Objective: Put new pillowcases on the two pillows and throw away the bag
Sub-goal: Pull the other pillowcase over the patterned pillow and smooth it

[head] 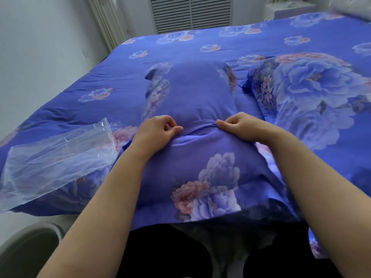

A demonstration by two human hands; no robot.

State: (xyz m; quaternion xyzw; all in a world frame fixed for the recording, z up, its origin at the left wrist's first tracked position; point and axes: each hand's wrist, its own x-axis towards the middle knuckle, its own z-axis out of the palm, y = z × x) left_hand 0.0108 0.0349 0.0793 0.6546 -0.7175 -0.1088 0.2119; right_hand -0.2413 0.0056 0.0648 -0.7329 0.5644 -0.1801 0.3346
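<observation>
A pillow [196, 93] in a blue flowered pillowcase lies lengthwise in front of me on the bed. My left hand [158, 130] and my right hand [239, 125] both pinch the edge of the pillowcase flap at the pillow's middle, fingers curled into the fabric. A second pillow [297, 93], covered in the same blue flower print, lies to the right. An empty clear plastic bag [54, 161] lies flat on the bed at the left, near the edge.
The bed carries a blue flowered quilt [230, 45] that fills most of the view. A grey round bin [28, 251] stands on the floor at the lower left. A white wall and a slatted radiator cover [190, 13] lie beyond the bed.
</observation>
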